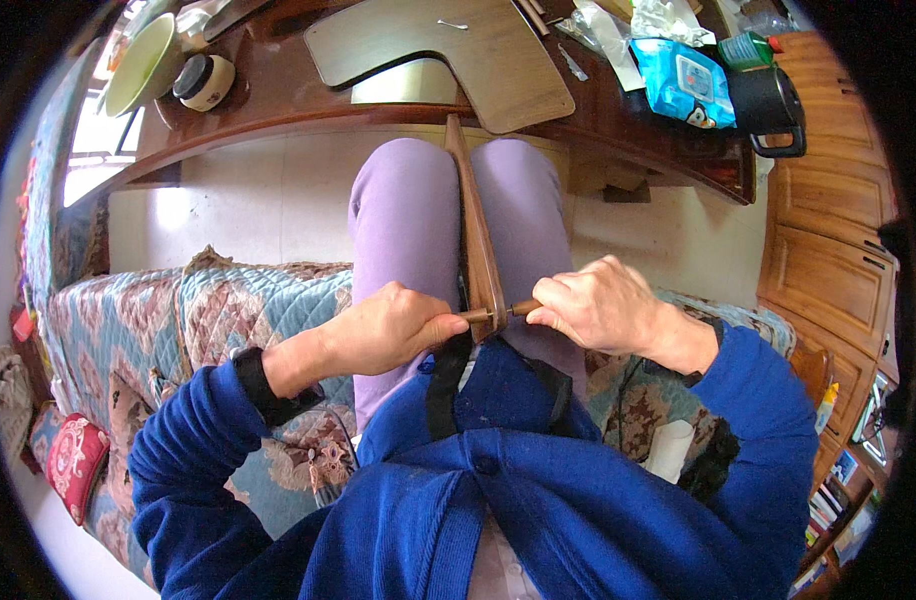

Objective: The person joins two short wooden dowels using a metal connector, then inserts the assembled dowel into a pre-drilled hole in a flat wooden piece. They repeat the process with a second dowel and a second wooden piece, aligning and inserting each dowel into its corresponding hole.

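A long brown wooden board [477, 225] stands on edge between my knees, its far end at the table's edge and its near end at my lap. My left hand [403, 322] is closed around a short brown rod [476, 315] that meets the left side of the board's near end. Opposite it, my right hand [600, 305] grips a second short brown rod [524, 307], which meets the board's right side. Most of each rod is hidden in my fingers. Whether the two are one piece passing through the board, I cannot tell.
On the dark table [278, 100] lies an L-shaped brown panel [503, 70]. A blue wipes pack [684, 85], a black mug [768, 105], a green bottle [746, 50], a jar [204, 82] and a pale green bowl [143, 65] stand around it. A quilted floral cover [268, 295] spreads beneath me.
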